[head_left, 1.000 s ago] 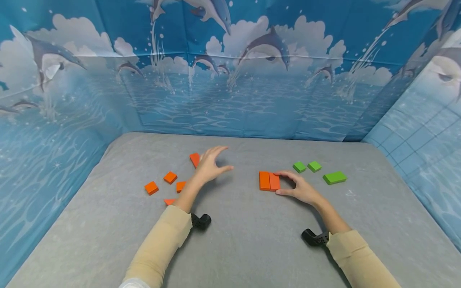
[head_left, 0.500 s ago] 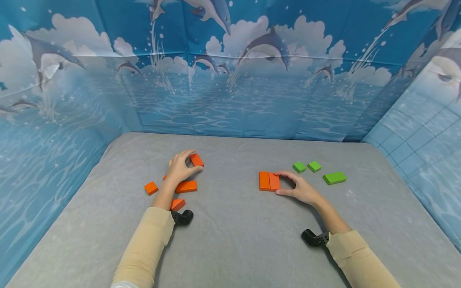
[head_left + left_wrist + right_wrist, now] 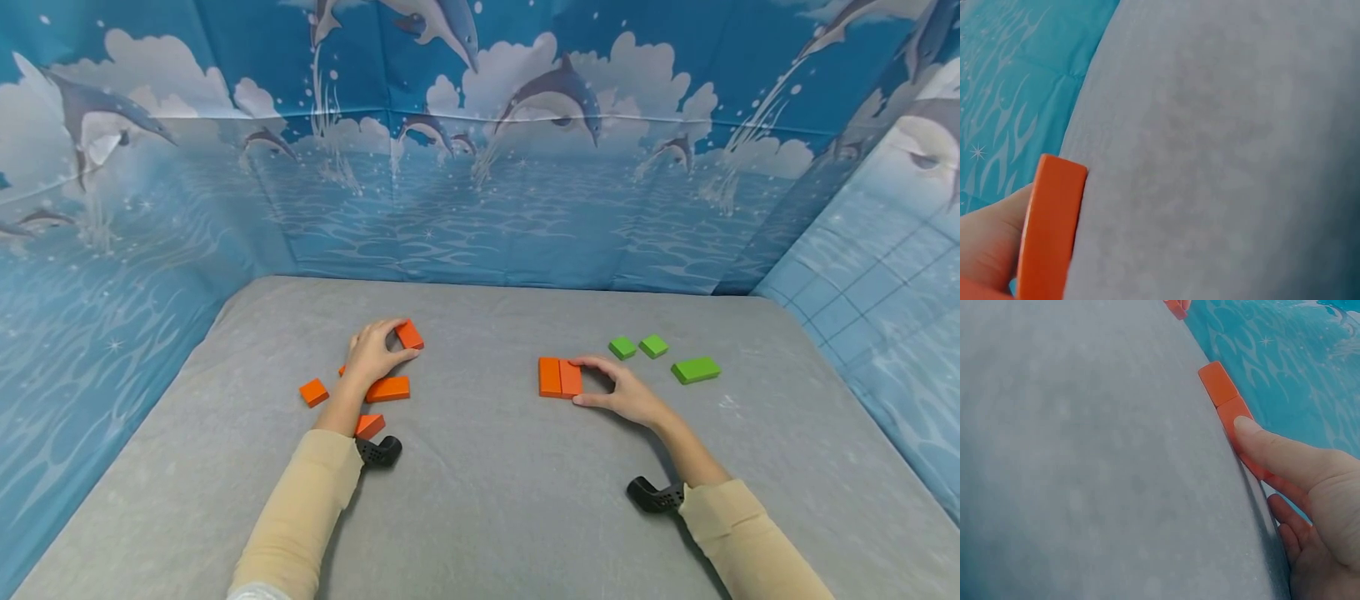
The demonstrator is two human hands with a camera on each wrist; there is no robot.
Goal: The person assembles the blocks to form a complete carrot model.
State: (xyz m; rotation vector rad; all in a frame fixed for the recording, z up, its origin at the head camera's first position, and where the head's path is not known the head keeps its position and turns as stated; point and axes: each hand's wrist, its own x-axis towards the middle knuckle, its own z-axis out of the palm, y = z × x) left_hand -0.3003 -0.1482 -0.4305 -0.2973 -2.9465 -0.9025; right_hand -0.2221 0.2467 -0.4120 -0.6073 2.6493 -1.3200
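Observation:
In the head view my left hand is at the far left group, its index finger and thumb pinching an orange block. Close by its wrist lie an orange rectangular block and an orange wedge-like block. My right hand pinches the right one of two orange blocks, pressed side by side against the other orange block. In the right wrist view, the thumb lies on the nearer orange block. The left wrist view has an orange block in front of the thumb.
A small orange block sits left of my left forearm; another is mostly hidden behind the hand. Two small green blocks and a longer green block lie beyond my right hand. Dolphin-print curtains border the grey table.
My left hand has moved left from beside the orange block and taken hold of it between finger and thumb. The right hand stays on its block.

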